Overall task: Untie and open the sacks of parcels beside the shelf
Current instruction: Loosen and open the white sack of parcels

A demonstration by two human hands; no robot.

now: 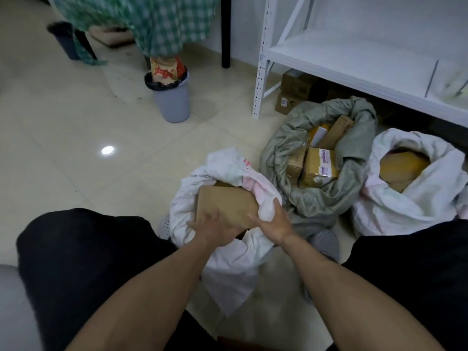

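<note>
While the person crouched over the floor tiles, the head camera looked down past two dark-clad knees at three sacks standing beside the white shelf [329,54]. Between the knees stood the near white sack [228,252], its mouth already open and its rim pushed down around a plain cardboard box [228,206] that stuck up out of it. The left hand [215,226] lay on the box's near edge with its fingers spread and fairly straight, touching the card. The right hand [271,224] clutched the sack's rim at the box's right corner, thumb towards the box and fingers curled into the white cloth. Just to the right, the grey-green sack [316,201] gaped wide, rim rolled down, with several taped brown parcels [319,168] showing inside. Beyond it, nearest the shelf's lower board, the far white sack [417,198] also stood open over a yellowish parcel. More cartons [293,89] lay under the shelf. Further left, a grey bin [172,102] stood on the tiles below a hanging green checked cloth [157,21].
</note>
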